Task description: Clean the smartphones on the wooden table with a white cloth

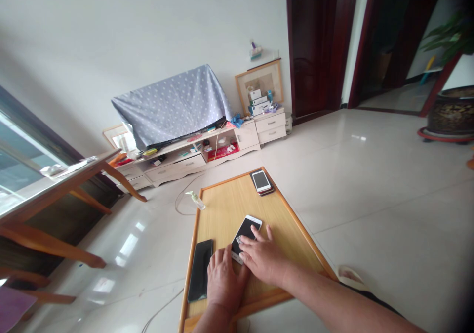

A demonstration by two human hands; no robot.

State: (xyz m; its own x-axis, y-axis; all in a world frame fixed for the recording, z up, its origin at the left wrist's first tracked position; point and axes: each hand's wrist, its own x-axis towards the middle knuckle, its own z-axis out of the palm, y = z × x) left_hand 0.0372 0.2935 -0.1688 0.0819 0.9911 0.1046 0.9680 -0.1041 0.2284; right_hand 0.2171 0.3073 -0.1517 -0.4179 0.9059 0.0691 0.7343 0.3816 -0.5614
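Note:
A white-framed phone (247,228) with a dark screen lies in the middle of a low wooden table (292,229). My right hand (263,258) rests on the phone's near end, fingers bent, pinching a small grey thing (239,240) against the screen. My left hand (222,279) lies flat on the table just left of the phone, its fingers touching the phone's near edge. A black phone (200,270) lies along the table's left edge. At the far corner sit two stacked phones (261,182), a white one on top.
A small spray bottle (196,200) stands on the floor by the table's far left corner, with a white cable beside it. A cream TV stand (192,156) with a cloth-covered screen lines the wall. A wooden table (55,185) stands at left. A plant pot (450,111) at right.

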